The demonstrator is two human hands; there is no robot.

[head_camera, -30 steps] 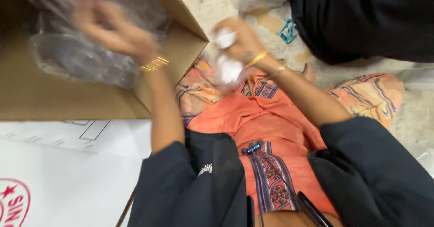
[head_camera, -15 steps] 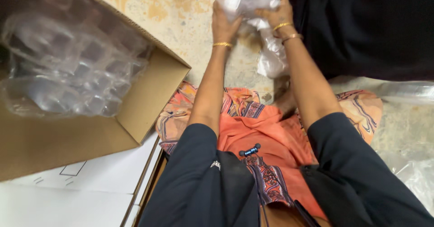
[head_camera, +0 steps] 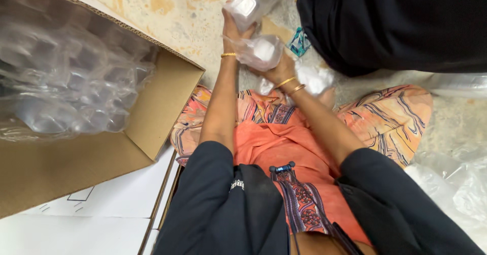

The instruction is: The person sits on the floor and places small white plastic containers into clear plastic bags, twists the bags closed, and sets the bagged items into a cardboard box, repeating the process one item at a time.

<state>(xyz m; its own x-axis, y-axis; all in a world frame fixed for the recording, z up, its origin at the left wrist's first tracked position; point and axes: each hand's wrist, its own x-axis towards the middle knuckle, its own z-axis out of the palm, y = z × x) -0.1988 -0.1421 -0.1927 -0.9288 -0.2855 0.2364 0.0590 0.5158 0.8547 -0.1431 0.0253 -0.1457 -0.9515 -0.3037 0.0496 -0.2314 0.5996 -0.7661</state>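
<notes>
I have my left hand [head_camera: 234,27] closed around one clear plastic pack [head_camera: 247,4] and my right hand [head_camera: 278,68] gripping another bagged pack [head_camera: 261,51] above my lap, both seemingly light, crinkly and slippery, best held around their firmer middles.

A cardboard box [head_camera: 152,108] stood open at the left, with clear plastic trays [head_camera: 61,77] inside it. Black cloth [head_camera: 395,21] lay on the floor [head_camera: 167,11].
</notes>
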